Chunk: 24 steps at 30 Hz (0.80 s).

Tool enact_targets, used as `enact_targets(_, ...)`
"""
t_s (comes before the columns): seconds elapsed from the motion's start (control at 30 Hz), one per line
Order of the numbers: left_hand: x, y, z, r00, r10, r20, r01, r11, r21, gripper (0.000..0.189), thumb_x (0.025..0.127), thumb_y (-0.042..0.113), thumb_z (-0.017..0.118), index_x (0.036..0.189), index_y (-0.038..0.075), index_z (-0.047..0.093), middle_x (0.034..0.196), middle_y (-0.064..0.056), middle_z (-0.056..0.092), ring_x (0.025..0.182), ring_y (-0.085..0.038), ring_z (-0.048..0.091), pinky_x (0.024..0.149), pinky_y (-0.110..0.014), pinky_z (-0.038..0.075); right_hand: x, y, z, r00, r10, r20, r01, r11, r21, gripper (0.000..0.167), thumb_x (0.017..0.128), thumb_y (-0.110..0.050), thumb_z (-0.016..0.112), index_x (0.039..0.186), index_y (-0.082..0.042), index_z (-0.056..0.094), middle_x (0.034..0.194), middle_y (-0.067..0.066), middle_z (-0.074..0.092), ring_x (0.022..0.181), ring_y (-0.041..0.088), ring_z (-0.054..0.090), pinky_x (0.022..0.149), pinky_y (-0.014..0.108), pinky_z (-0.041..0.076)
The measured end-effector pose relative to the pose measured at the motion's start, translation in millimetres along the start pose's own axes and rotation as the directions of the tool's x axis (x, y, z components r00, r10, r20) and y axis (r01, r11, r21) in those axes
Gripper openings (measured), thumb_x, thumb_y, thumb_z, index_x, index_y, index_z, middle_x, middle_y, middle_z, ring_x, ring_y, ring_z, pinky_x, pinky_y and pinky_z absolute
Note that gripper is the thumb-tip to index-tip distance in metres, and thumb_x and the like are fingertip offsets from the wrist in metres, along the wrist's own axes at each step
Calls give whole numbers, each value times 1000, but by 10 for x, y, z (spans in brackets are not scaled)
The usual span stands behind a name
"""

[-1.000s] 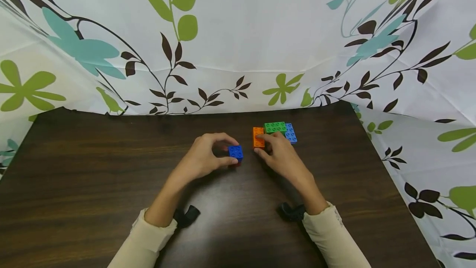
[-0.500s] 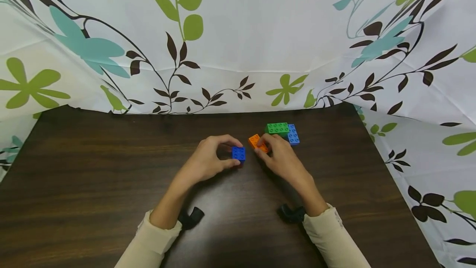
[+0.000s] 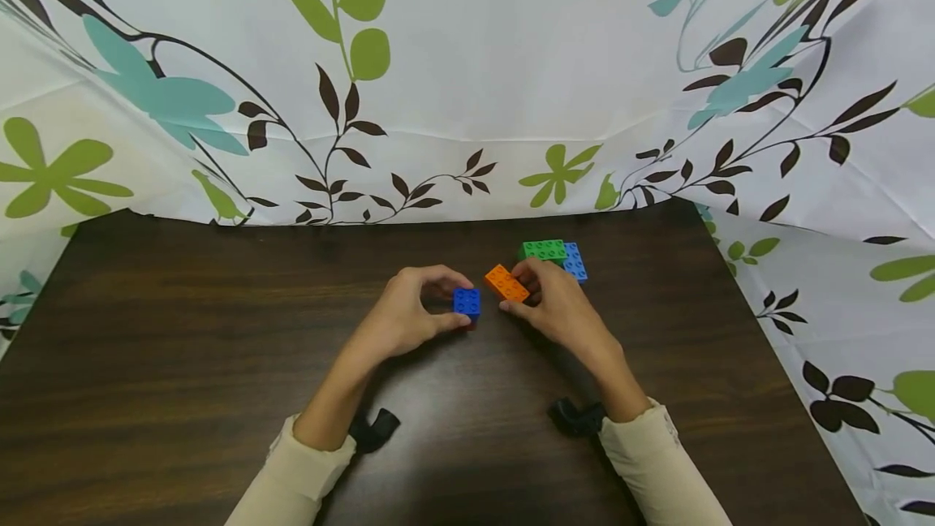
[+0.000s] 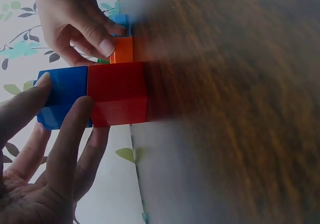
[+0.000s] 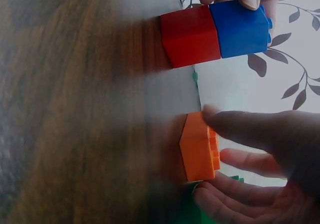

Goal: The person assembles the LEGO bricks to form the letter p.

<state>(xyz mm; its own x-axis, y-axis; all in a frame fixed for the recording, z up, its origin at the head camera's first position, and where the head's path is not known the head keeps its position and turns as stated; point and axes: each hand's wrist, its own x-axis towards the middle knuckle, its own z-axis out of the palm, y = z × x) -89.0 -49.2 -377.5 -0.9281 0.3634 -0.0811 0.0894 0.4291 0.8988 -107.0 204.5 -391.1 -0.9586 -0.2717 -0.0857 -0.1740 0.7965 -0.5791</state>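
Observation:
My left hand [image 3: 405, 311] holds a dark blue toy brick [image 3: 466, 300] between thumb and fingers. It is stacked on a red brick [image 4: 119, 93], which stands on the table and is mostly hidden from the head view. Just right of this stack lies an orange brick [image 3: 506, 283], studs up and set at a slant. The thumb and fingers of my right hand [image 3: 561, 303] are curled about the orange brick, the thumb at its near end in the right wrist view [image 5: 200, 146].
Behind the right hand sit a green brick [image 3: 543, 250] and a lighter blue brick [image 3: 575, 262], side by side. The dark wooden table [image 3: 183, 331] ends at the back against a leaf-patterned white cloth [image 3: 467, 63].
The orange brick has turned from upright in view to a slant and now sits apart from the green one, nearer the blue-and-red stack. Right fingers have shifted from its top to its side.

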Motion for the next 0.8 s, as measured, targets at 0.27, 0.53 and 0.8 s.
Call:
enact_targets(0.27,12,-30,-7,1000,-14,-5,14,1000,-17,36,85,10,92,118,16,79,110,-6,80,106,-26,73,101,-53,56,20,12,-9,998,50,26,-49,999,-6,43,90,-15,89,126,-1,68,119,16,73,103,29,71,95,47,62)
enact_targets(0.53,28,-64,-34,1000,-16,11,16,999,-42,37,83,11,94,117,15,80,106,-6,80,103,-24,73,99,-51,56,11,25,-8,999,48,16,-48,999,1,41,92,-10,86,127,0,69,122,18,73,104,31,71,96,49,62)
enact_targets(0.8,30,-69,-47,999,-25,20,26,999,-41,37,84,11,93,118,14,80,108,-7,80,106,-27,75,104,-55,55,14,17,-38,999,40,16,-41,999,13,40,92,-11,85,128,-1,70,126,18,73,107,31,71,97,49,61)
